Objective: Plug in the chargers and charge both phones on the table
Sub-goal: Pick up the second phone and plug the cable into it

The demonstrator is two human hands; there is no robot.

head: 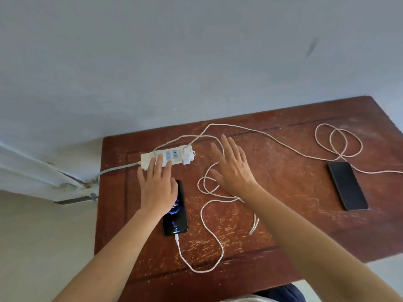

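Power strip (167, 157) under spread left fingers (158, 162)

Scratched brown table (283, 192) against pale wall (174, 62)

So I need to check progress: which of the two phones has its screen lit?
The phone under the left hand, phone: its screen glows with a cable plugged in. The right-side phone is dark.

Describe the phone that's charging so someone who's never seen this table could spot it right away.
On the wooden table, look just in front of the white power strip. The charging phone lies there, partly under the left hand, a white cable in its near end. Its screen is lit; the other phone is dark.
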